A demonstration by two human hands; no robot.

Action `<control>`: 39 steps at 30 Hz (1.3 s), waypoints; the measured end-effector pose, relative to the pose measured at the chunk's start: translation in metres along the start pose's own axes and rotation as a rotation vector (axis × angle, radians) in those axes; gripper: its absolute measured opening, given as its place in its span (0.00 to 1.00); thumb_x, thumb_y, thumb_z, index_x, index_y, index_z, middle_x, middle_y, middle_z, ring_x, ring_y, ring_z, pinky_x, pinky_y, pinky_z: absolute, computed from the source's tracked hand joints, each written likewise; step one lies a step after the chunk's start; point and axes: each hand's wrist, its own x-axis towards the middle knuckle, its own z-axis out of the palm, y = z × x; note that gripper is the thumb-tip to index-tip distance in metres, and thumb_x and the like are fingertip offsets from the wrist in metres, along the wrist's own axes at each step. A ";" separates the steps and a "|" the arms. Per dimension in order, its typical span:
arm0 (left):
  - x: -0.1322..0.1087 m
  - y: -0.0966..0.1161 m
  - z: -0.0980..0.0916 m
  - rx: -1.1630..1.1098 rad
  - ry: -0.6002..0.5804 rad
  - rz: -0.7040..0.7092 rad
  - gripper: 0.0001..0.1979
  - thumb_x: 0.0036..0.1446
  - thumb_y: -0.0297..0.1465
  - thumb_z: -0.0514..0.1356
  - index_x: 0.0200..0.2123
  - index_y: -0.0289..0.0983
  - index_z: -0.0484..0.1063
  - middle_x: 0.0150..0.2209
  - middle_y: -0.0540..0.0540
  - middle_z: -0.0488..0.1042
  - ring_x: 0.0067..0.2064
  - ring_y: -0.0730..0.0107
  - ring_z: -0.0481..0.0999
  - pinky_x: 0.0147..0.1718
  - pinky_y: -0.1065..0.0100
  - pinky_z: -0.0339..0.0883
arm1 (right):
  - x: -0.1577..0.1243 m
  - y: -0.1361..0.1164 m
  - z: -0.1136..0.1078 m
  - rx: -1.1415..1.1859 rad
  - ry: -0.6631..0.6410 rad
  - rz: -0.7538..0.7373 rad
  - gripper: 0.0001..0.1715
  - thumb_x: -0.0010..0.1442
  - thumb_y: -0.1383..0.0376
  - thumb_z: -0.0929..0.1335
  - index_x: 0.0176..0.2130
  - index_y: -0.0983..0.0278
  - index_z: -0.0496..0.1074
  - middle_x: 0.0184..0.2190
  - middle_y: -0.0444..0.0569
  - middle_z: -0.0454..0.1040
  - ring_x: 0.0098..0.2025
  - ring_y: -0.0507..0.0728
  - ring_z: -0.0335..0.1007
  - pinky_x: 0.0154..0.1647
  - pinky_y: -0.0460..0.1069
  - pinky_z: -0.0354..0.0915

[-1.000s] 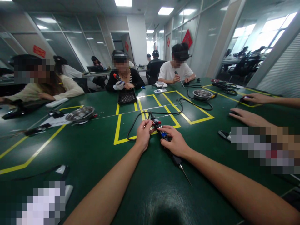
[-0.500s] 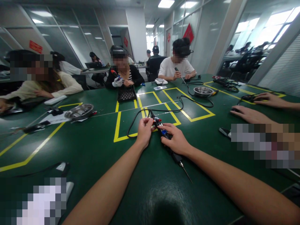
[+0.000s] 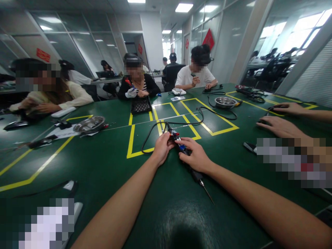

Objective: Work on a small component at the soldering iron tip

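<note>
A black electric screwdriver [image 3: 196, 175] lies on the green table [image 3: 103, 166], its metal bit pointing toward me and its black cable [image 3: 155, 128] looping away over the yellow tape lines. My right hand [image 3: 195, 155] lies over the tool's body with fingers curled on it. My left hand [image 3: 161, 148] pinches the cable end of the same tool, where red and blue parts show.
Several people sit around the table with similar tools. Two steel bowls [image 3: 89, 124] [image 3: 224, 102] and a black tray [image 3: 140, 105] stand farther out. Another person's hands [image 3: 278, 126] rest at the right. A dark object [image 3: 70, 186] lies at the near left.
Both hands and the screwdriver stay in place; the fingers shift slightly. The person in white across the table has raised a hand toward the face.
</note>
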 end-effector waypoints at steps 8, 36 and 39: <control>0.001 -0.001 0.000 0.001 0.010 0.009 0.15 0.58 0.39 0.65 0.42 0.35 0.72 0.38 0.44 0.79 0.38 0.68 0.79 0.39 0.66 0.74 | 0.000 -0.001 -0.001 0.005 0.000 -0.013 0.31 0.53 0.71 0.71 0.56 0.57 0.77 0.59 0.52 0.72 0.60 0.62 0.70 0.64 0.59 0.63; 0.001 -0.007 0.000 0.146 0.073 0.058 0.20 0.55 0.44 0.68 0.43 0.35 0.73 0.41 0.43 0.80 0.39 0.68 0.80 0.40 0.67 0.75 | -0.001 -0.002 0.001 0.281 -0.085 0.182 0.44 0.51 0.71 0.72 0.65 0.51 0.67 0.59 0.51 0.69 0.41 0.57 0.77 0.40 0.55 0.79; 0.004 -0.008 -0.001 0.144 0.015 0.038 0.18 0.59 0.42 0.66 0.45 0.34 0.73 0.43 0.40 0.80 0.40 0.68 0.81 0.44 0.64 0.76 | 0.003 -0.006 -0.002 0.460 -0.092 0.386 0.46 0.50 0.70 0.71 0.66 0.54 0.65 0.47 0.50 0.76 0.25 0.52 0.74 0.22 0.50 0.75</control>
